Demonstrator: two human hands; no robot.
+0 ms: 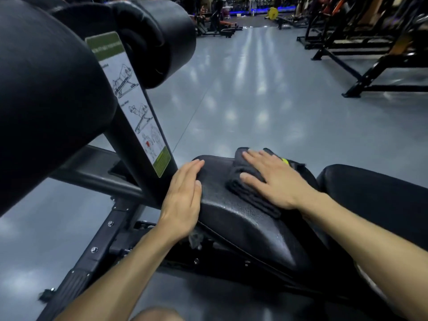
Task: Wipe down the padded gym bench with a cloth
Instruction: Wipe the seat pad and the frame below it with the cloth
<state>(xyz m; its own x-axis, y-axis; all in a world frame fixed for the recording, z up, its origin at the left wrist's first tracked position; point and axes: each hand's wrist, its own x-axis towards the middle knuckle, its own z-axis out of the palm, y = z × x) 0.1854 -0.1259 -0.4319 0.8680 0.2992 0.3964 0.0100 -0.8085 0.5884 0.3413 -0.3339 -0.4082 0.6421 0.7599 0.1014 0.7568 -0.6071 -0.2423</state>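
Note:
The black padded seat of the gym bench (234, 218) fills the lower middle of the view, its surface speckled with droplets. A folded dark grey cloth (245, 188) lies on the far part of the seat. My right hand (273, 179) presses flat on the cloth with straight, spread fingers. My left hand (183, 195) rests flat against the seat's left edge, fingers straight and together, holding nothing. A second black pad (375, 193) of the bench sits to the right behind my right forearm.
Large black roller pads (46, 100) and a black frame post with an instruction sticker (132, 100) rise at left. The bench's metal base (92, 249) runs to the lower left. Grey gym floor (266, 93) stretches ahead; black racks (370, 49) stand at right.

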